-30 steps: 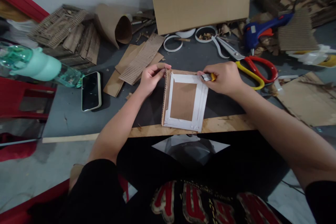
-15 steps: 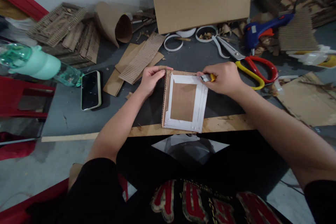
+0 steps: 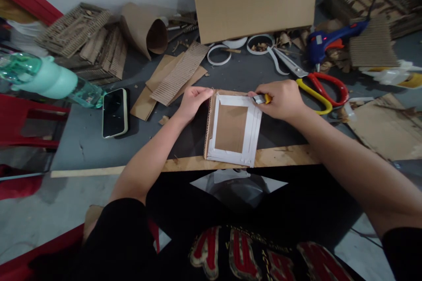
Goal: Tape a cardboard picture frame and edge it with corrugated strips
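Note:
A cardboard panel [image 3: 231, 128] with a white taped border lies at the table's front edge, its bottom corners reaching the wooden strip. My left hand [image 3: 194, 102] pinches the panel's upper left corner between thumb and fingers. At the upper right corner, my right hand [image 3: 280, 100] is closed round a yellow cutter [image 3: 266, 98], whose metal end points left over the panel's border. The right fingertips touch that corner. Whether the blade meets the cardboard is too small to tell.
Scissors [image 3: 325, 92] lie right of the panel, with a blue glue gun [image 3: 321, 46] behind. Tape rings [image 3: 219, 55] and cardboard strips [image 3: 180, 74] lie beyond the hands. A phone [image 3: 114, 113] and green bottle [image 3: 56, 80] are at left. A large cardboard sheet [image 3: 253, 0] stands behind.
My left hand has shifted slightly at the panel's upper left corner, its fingers now lower and less over the top edge. The right hand and cutter look almost the same.

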`<state>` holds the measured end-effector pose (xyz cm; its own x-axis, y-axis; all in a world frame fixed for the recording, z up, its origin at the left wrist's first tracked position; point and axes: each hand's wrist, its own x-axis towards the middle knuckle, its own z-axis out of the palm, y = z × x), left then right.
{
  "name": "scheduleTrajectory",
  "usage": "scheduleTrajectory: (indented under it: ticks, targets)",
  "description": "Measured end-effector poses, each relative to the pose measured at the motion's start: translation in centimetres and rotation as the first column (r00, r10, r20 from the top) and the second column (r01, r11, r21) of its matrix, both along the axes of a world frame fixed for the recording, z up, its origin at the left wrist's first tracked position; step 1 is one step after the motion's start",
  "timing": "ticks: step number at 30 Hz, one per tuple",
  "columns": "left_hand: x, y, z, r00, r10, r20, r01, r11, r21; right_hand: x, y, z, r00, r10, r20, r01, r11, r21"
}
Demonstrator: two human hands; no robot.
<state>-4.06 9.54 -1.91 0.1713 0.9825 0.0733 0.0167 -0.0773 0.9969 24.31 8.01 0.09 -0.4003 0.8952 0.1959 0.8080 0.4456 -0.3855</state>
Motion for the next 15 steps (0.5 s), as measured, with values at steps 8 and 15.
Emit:
scheduleTrajectory:
  ticks: [8,15]
  targets:
    - [-0.18,-0.15,0.28,0.995,-0.031,-0.094,0.035,0.998,0.043,-0.13,-0.1,0.05,1.0,0.0,0.0,0.0,1.0,0.027]
    - [-0.27,-0.05,0.01,0.996,-0.025,-0.085,0.03,0.998,0.056,0.06,0.06,-0.22,1.0,0.012,-0.004,-0.012,0.999,0.036]
